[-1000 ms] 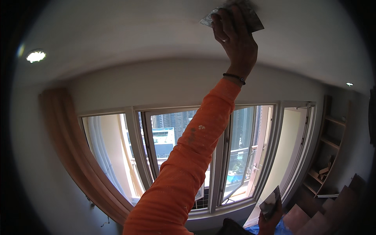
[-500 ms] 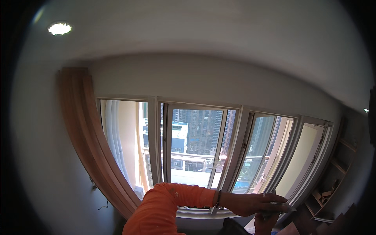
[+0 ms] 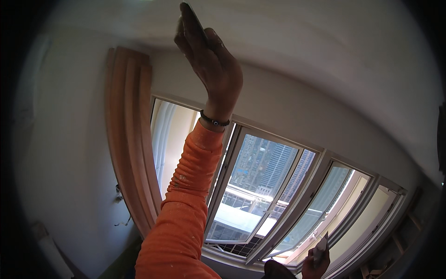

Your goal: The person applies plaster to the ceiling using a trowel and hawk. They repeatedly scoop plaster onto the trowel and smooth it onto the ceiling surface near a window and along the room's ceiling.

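Left hand (image 3: 211,65), orange sleeve, dark bead wristband, raised overhead, fingers clenched round a thin flat dark scraper blade (image 3: 189,17) pressed edge-on to the white ceiling (image 3: 297,32), above the grey-framed window (image 3: 274,186). Right hand (image 3: 315,261) low, below the window's lower frame, gripping a second flat trowel-like blade (image 3: 321,245) pointing up. Folded orange-brown curtain (image 3: 130,130) hangs left of the window.
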Motion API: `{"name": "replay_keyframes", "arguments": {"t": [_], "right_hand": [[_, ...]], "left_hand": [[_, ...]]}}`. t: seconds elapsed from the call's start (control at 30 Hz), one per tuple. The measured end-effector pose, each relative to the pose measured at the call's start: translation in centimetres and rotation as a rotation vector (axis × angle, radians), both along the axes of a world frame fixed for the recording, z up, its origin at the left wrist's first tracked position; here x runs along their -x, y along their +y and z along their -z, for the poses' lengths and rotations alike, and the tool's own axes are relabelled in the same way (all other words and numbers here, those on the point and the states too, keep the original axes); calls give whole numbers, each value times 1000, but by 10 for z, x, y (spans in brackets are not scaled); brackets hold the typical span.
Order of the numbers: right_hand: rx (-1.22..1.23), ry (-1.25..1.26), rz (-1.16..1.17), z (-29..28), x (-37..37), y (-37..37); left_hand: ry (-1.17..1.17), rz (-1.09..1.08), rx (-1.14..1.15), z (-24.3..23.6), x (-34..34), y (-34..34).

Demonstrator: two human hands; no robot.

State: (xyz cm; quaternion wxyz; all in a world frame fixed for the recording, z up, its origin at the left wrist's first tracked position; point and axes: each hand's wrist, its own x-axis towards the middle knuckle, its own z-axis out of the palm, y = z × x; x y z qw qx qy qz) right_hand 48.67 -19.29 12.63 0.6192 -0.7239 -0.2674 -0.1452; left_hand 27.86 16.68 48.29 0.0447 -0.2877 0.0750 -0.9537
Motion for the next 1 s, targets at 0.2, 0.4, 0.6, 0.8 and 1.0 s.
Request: {"name": "replay_keyframes", "arguments": {"t": [0.2, 0.4, 0.6, 0.8, 1.0], "right_hand": [[10, -20, 39, 12, 5, 3], [49, -40, 188, 35, -3, -31], [-155, -44, 155, 58, -7, -71], [-444, 117, 149, 143, -39, -121], [-318, -123, 435, 97, 2, -126]], "left_hand": [[-209, -366, 113, -85, 32, 36], [-188, -314, 192, -103, -3, 20], [-161, -21, 83, -105, -105, -72], [-18, 112, -2, -87, -204, -209], [312, -4, -75, -64, -338, -290]]}}
